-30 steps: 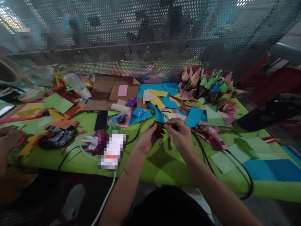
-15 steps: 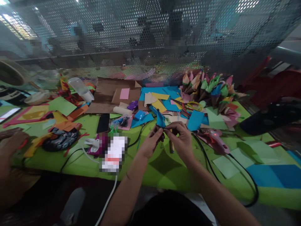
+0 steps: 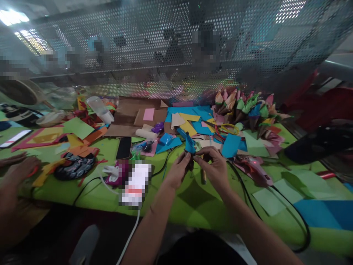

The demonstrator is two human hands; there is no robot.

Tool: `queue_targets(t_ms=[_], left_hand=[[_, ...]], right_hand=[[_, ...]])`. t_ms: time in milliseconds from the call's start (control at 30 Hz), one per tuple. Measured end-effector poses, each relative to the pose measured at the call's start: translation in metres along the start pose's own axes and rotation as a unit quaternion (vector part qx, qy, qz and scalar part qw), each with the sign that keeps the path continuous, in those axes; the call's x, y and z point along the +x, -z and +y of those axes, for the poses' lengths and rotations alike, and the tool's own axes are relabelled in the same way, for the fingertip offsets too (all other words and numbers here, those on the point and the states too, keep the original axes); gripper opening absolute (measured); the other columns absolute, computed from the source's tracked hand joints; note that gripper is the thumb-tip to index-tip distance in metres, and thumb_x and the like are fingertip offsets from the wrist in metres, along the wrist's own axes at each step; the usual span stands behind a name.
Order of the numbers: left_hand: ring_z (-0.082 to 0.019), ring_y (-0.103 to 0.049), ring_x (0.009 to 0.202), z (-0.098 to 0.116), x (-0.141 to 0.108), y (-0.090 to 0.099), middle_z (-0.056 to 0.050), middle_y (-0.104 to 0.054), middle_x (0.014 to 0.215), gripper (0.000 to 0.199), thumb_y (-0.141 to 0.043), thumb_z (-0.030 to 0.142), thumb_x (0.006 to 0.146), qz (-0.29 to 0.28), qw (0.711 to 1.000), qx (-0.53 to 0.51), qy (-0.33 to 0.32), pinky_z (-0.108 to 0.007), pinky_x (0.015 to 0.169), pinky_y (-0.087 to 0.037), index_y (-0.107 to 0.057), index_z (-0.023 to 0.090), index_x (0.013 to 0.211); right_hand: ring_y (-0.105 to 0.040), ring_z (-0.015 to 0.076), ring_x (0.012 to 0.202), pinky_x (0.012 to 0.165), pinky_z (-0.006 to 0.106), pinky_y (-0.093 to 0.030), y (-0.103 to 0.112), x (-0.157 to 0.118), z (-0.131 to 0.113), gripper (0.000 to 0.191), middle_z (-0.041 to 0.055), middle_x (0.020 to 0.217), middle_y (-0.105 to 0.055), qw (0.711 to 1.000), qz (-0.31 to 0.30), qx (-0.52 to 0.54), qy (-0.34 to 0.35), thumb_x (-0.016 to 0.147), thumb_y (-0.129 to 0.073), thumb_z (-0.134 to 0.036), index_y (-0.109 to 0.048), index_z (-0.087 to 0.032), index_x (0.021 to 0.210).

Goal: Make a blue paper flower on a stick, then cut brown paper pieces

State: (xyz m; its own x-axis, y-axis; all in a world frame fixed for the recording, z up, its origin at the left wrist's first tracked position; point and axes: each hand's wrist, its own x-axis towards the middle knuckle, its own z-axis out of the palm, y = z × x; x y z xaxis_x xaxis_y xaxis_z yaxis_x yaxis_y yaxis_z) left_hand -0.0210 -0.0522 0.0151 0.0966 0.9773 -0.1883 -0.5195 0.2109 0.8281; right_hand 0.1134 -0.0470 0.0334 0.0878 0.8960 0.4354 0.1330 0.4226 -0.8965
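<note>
One clear bottle (image 3: 100, 110), contents unclear, is well left of the left hand (image 3: 178, 170); nearer are a dark phone (image 3: 124, 148) and a clear packet (image 3: 142, 145) holding something dark. That hand grips a blue paper piece (image 3: 190, 143); the right hand (image 3: 215, 165) pinches its base, a pink glue gun (image 3: 261, 174) rightward.

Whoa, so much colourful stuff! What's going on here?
Someone is holding a small blue paper piece with their left hand and right hand, just above a green table. Their fingers hide its lower part. Coloured paper lies all around, and a bunch of colourful cones sits at the back right. A pink tool with a little red light lies to the right. Another person's hand is over on the left.
</note>
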Motion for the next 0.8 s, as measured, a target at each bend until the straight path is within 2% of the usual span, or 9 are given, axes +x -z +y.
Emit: queue_targets(t_ms=[267, 500, 633, 800], left_hand=[[-0.007, -0.048, 0.061, 0.004, -0.002, -0.004, 0.003, -0.058, 0.069, 0.044, -0.087, 0.052, 0.066, 0.006, 1.0, -0.022, 0.011, -0.021, 0.056, -0.038, -0.072, 0.017, 0.088], [-0.007, -0.048, 0.061, 0.008, -0.004, -0.007, 0.003, -0.06, 0.07, 0.05, -0.09, 0.05, 0.062, 0.007, 1.0, -0.016, 0.019, -0.02, 0.056, -0.038, -0.075, 0.019, 0.097], [-0.007, -0.048, 0.06, 0.006, -0.003, -0.005, 0.002, -0.061, 0.072, 0.051, -0.089, 0.05, 0.063, 0.006, 1.0, -0.012, 0.027, -0.021, 0.055, -0.036, -0.075, 0.018, 0.1], [-0.008, -0.048, 0.062, 0.003, -0.003, -0.002, 0.002, -0.059, 0.069, 0.046, -0.088, 0.052, 0.065, -0.002, 1.0, -0.014, 0.028, -0.022, 0.056, -0.035, -0.073, 0.018, 0.091]], right_hand=[[-0.05, 0.0161, 0.066, 0.06, 0.029, -0.041, -0.001, 0.001, -0.002, 0.019, 0.0004, 0.074, -0.06, 1.0, -0.008, 0.003, -0.021, 0.076, -0.076, -0.037, -0.063, -0.024, 0.073], [-0.046, 0.0144, 0.063, 0.057, 0.028, -0.038, -0.003, 0.0, -0.001, 0.025, -0.0015, 0.07, -0.054, 0.999, 0.002, 0.022, -0.049, 0.073, -0.078, -0.037, -0.058, -0.023, 0.069], [-0.045, 0.0132, 0.06, 0.055, 0.026, -0.038, -0.004, 0.001, 0.004, 0.03, -0.003, 0.068, -0.053, 0.993, -0.001, 0.068, -0.094, 0.071, -0.08, -0.042, -0.057, -0.023, 0.072], [-0.047, 0.0124, 0.058, 0.054, 0.026, -0.04, -0.005, 0.003, 0.011, 0.04, -0.0044, 0.065, -0.054, 0.977, -0.025, 0.139, -0.158, 0.063, -0.086, -0.046, -0.055, -0.023, 0.073]])
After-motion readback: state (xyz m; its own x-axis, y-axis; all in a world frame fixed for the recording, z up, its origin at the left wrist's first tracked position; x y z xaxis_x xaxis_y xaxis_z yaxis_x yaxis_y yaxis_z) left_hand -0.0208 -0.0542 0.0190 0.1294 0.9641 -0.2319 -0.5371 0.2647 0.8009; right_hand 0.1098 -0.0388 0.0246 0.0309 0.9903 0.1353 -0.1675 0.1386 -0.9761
